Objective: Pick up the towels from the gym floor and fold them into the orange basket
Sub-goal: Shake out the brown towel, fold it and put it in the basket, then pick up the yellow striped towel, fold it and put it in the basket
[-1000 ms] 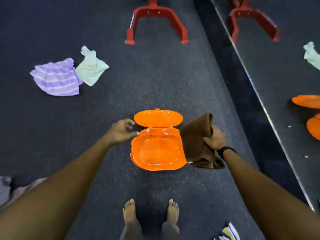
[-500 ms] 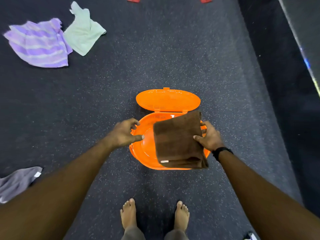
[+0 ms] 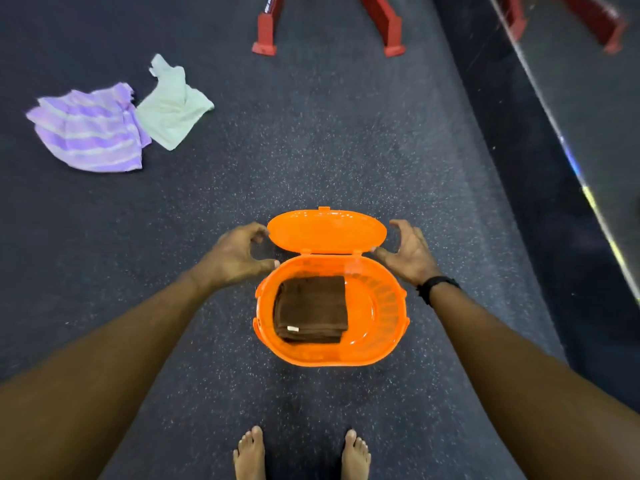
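Observation:
The orange basket stands on the dark floor in front of my feet, its lid swung open at the back. A folded brown towel lies flat inside it, on the left. My left hand hovers at the basket's left rear rim with loosely curled fingers, holding nothing. My right hand is at the right end of the lid, fingers spread and empty. A purple striped towel and a pale green towel lie crumpled on the floor at the far left.
Red metal equipment legs stand at the back. A mirror wall with a dark base strip runs along the right side. My bare feet are just behind the basket.
My right hand has let go of the brown towel, which now lies inside the basket. Both hands have moved up to the sides of the lid hinge.

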